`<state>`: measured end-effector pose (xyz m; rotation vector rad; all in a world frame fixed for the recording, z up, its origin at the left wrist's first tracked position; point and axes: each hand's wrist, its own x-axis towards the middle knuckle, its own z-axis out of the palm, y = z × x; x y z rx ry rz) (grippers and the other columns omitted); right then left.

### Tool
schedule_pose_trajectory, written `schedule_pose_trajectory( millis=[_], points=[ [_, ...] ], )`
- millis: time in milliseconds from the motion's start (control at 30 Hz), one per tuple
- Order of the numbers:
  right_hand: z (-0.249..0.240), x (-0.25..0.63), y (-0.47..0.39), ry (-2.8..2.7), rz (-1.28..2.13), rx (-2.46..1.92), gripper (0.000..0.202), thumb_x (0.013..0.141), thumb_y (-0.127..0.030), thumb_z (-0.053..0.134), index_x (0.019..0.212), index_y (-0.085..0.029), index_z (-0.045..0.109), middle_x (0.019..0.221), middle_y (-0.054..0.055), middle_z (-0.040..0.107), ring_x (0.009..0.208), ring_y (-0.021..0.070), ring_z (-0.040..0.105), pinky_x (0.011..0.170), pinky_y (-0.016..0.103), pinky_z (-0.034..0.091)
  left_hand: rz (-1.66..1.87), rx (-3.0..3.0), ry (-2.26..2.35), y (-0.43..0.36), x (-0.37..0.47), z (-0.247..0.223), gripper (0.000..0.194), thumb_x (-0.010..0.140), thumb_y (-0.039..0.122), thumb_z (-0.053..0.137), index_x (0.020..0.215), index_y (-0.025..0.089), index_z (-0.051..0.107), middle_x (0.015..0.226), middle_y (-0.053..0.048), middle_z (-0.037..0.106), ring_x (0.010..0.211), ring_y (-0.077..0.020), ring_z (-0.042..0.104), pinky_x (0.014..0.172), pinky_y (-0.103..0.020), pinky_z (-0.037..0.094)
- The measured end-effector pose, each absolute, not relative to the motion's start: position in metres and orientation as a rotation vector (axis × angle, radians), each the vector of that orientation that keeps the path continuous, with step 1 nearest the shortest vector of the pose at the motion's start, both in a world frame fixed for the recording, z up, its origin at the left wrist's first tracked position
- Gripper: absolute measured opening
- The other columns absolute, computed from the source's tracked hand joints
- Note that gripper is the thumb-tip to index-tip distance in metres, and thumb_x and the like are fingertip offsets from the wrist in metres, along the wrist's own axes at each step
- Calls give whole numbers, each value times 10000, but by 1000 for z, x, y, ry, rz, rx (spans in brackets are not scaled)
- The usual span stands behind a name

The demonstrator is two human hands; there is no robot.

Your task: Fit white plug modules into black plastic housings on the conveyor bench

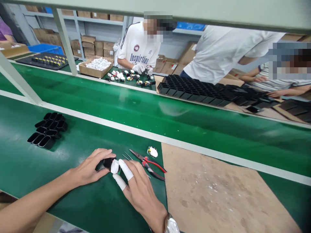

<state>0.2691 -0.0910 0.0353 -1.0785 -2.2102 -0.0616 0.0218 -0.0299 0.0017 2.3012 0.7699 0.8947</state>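
Note:
My left hand (92, 166) is closed around a small black plastic case (108, 162), which lies on its side just above the green bench. Pinched in my right hand (139, 183) is a small circuit board (115, 166) with a white pad on it; its far end meets the case's opening. How deep it sits inside is hidden. White finger cots cover my right thumb and forefinger. Beyond that hand lie red-and-black long-nose pliers (147, 161), thin metal tweezers (128, 156) and another circuit board (152, 151) with a white pad.
Several empty black cases (50, 127) stand grouped at left. A worn cardboard sheet (206, 184) covers the bench at right. Past a white rail (121, 130) runs a green conveyor (116, 103). Across it, a gloved co-worker (139, 51) handles parts near stacked black cases (194, 89).

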Motion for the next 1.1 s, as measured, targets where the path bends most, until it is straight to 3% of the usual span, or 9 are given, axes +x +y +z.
schedule_pose_trajectory(
  millis=[200, 500, 700, 1100],
  points=[
    [38, 270, -89, -2230, 2, -1048, 518, 1013, -60, 517, 1525, -54, 439, 1303, 200, 663, 1157, 319, 599, 942, 480, 604, 974, 2292, 731, -27, 23, 0, 761, 1027, 136, 638, 1660, 286, 244, 1406, -105, 683, 1336, -240, 563, 1125, -447, 502],
    [30, 270, -89, -2120, 120, -1022, 724, 961, -28, 658, 1612, -134, 359, 1299, 177, 665, 1161, 302, 609, 963, 487, 582, 932, 2272, 762, -26, 21, 0, 789, 1032, 164, 641, 1672, 300, 201, 1450, -108, 659, 1357, -248, 560, 1150, -462, 476],
    [27, 270, -88, -2107, 145, -1041, 735, 973, -46, 655, 1626, -185, 347, 1295, 160, 675, 1171, 305, 620, 964, 498, 579, 948, 2288, 755, -25, 21, 2, 785, 1046, 199, 621, 1677, 302, 165, 1439, -124, 668, 1336, -264, 584, 1135, -485, 492],
    [27, 267, -88, -2119, 162, -1084, 717, 980, -56, 658, 1617, -180, 353, 1283, 150, 675, 1173, 286, 616, 992, 488, 576, 863, 2289, 742, -25, 20, 4, 816, 1056, 211, 616, 1690, 317, 111, 1464, -111, 658, 1364, -277, 559, 1129, -493, 495]
  ],
)
